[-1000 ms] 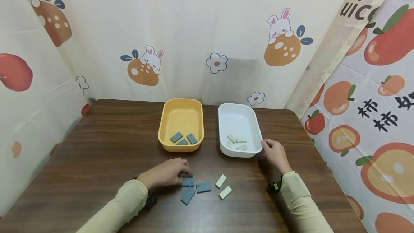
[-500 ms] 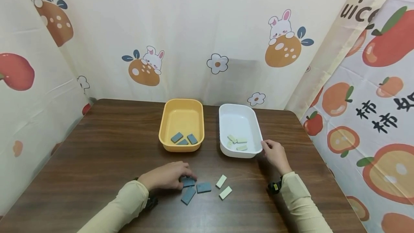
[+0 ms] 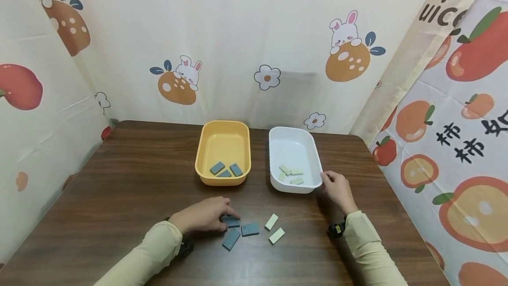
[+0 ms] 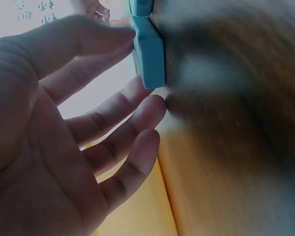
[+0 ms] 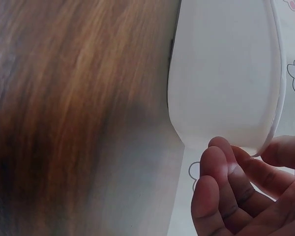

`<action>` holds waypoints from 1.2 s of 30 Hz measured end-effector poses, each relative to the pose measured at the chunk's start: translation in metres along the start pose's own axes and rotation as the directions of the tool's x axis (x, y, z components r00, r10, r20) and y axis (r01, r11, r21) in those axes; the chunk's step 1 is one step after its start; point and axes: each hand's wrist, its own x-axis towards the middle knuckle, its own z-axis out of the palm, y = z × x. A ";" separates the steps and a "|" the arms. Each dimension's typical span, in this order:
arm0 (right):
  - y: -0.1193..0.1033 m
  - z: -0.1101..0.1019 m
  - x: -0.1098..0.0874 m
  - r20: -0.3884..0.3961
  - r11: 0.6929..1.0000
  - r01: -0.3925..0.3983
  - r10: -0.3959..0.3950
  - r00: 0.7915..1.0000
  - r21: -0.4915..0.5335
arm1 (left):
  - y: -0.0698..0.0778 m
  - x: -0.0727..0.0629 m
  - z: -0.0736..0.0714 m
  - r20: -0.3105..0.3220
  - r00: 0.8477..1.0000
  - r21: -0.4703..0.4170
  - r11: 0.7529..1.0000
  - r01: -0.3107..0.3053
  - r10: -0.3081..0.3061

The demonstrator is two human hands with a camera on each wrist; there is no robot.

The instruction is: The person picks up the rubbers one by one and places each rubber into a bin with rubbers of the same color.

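My left hand reaches over a blue-grey rectangular block on the table, thumb on its near side and index finger across its far side. In the left wrist view, that block stands between thumb and fingertips, while the other fingers are loosely bent. Two more blue-grey blocks, one nearer and one to the right, lie close by. My right hand pinches the near right corner of the white bin's rim; in the right wrist view, thumb and fingers meet at the white bin.
A yellow bin with 3 blue-grey blocks inside stands left of the white one, which contains several pale green blocks. Two pale green blocks, one farther and one nearer, lie on the brown table. Printed curtains rise behind.
My left hand has shifted slightly right, its index finger extending across the far side of the blue-grey block. The right hand keeps its hold on the white bin's rim.
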 end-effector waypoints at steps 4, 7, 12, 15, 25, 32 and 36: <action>0.001 0.001 0.000 -0.008 1.000 0.007 -0.007 1.000 -0.004 | 0.001 0.002 0.000 -0.007 1.000 0.006 1.000 0.015 -0.015; 0.001 0.001 -0.001 -0.008 1.000 0.006 -0.006 1.000 -0.005 | 0.002 0.003 0.002 -0.024 0.999 0.022 0.999 0.028 -0.028; 0.001 0.001 -0.001 -0.005 1.000 -0.006 0.006 1.000 -0.005 | 0.002 0.006 0.007 -0.053 0.998 0.037 0.999 0.036 -0.034; 0.001 0.001 -0.001 -0.003 1.000 -0.004 0.004 1.000 -0.004 | 0.001 0.007 0.008 -0.063 0.997 0.028 0.999 0.043 -0.041; -0.001 0.000 -0.001 0.014 1.000 -0.020 0.020 1.000 -0.004 | -0.002 0.004 -0.002 -0.185 0.983 0.016 1.000 0.020 -0.017; -0.002 -0.001 -0.001 0.022 1.000 -0.026 0.026 0.999 -0.008 | -0.001 0.003 -0.011 -0.256 0.966 -0.016 0.999 0.038 -0.041; -0.002 0.000 -0.001 0.017 1.000 -0.023 0.023 1.000 -0.009 | -0.001 0.003 -0.014 -0.308 0.950 -0.012 0.999 0.045 -0.047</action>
